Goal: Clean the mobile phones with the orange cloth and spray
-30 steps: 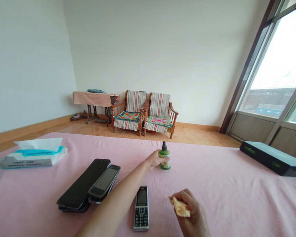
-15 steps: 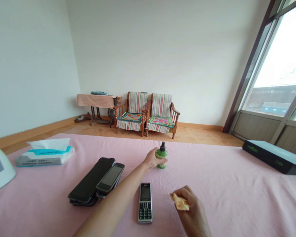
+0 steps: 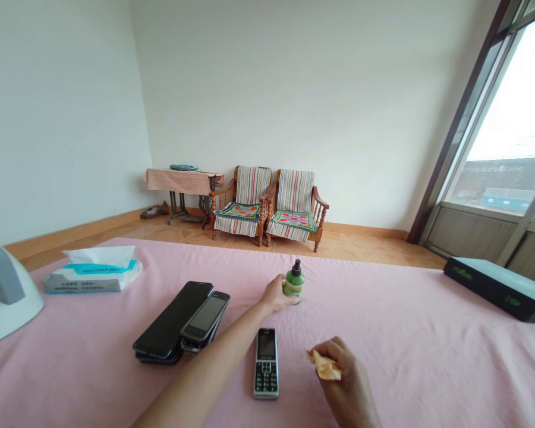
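Note:
My left hand reaches forward over the pink-covered table and grips a small green spray bottle with a black nozzle, standing upright. My right hand is nearer to me, closed on a small folded yellow cloth. A grey keypad phone lies face up between my two arms. A stack of black smartphones lies to the left of my left forearm.
A tissue pack lies at the far left of the table, with a white and grey object at the left edge. A dark flat box sits at the far right. Two striped armchairs stand by the back wall.
The view has drifted, so everything sits a little further right in the picture. My left hand stays on the green bottle, and my right hand keeps the yellow cloth.

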A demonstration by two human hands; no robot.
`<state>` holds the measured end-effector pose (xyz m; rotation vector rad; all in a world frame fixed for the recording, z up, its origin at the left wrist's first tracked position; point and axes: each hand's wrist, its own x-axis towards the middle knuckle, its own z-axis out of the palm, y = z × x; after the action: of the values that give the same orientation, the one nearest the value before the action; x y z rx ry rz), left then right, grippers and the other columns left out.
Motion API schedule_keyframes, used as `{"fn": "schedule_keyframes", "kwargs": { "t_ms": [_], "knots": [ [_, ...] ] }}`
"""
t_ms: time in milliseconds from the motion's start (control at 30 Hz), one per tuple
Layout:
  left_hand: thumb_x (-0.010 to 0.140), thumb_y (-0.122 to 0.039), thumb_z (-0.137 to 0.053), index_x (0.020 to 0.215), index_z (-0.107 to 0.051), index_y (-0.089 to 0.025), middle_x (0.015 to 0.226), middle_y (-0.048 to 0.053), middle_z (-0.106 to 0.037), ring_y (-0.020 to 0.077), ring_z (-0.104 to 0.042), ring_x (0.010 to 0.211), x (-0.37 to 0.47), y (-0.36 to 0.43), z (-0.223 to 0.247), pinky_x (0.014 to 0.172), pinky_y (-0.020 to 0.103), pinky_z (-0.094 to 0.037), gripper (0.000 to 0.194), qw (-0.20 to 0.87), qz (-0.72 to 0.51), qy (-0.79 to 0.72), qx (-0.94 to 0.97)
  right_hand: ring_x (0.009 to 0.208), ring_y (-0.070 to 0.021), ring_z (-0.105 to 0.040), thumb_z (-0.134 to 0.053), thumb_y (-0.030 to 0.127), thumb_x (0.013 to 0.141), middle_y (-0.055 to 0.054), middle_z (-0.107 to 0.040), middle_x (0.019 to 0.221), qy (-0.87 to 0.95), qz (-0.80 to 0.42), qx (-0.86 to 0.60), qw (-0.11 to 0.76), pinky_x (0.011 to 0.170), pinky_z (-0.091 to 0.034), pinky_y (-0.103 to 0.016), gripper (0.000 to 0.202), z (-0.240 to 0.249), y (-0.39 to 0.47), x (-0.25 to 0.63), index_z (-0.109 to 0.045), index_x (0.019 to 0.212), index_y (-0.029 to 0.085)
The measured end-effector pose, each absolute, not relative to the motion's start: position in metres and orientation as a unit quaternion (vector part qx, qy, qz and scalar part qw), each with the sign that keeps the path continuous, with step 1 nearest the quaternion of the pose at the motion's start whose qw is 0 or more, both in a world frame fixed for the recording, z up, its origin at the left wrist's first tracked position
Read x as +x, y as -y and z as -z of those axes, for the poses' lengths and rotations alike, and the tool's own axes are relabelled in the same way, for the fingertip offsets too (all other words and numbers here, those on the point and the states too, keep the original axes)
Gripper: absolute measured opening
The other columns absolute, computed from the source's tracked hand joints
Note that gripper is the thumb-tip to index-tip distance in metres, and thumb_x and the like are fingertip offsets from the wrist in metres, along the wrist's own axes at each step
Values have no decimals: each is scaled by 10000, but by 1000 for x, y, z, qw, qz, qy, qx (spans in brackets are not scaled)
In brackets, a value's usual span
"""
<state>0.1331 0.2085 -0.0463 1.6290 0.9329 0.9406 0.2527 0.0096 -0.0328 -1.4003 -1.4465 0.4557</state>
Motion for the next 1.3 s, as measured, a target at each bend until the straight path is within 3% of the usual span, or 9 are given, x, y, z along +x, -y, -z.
{"fn": "schedule_keyframes", "kwargs": {
  "t_ms": [333, 667, 1300],
  "knots": [
    [916, -293, -555, 1170, -534, -152, 1164, 83, -568, 218, -599, 972, 130, -195, 41, 813, 415, -518, 291, 398, -355, -463, 708, 580, -150, -548, -530, 252, 750, -13, -559, 620, 599, -176, -582, 521, 552, -375, -242, 198, 35, -10, 253, -621, 587, 185],
    [912, -295, -562, 1166, -537, -153, 1153, 81, -574, 212, -606, 956, 133, -192, 25, 804, 406, -523, 292, 442, -309, -343, 769, 581, -148, -552, -546, 267, 743, -15, -572, 626, 594, -186, -583, 522, 557, -373, -231, 191, 33, -10, 251, -634, 594, 185],
    [902, -292, -571, 1195, -514, -155, 1200, 92, -541, 241, -570, 1026, 153, -186, 21, 858, 446, -485, 328, 299, -453, -489, 683, 586, -146, -558, -497, 160, 694, -17, -575, 636, 600, -181, -587, 512, 551, -375, -235, 163, 35, -11, 254, -635, 610, 183]
  ]
}}
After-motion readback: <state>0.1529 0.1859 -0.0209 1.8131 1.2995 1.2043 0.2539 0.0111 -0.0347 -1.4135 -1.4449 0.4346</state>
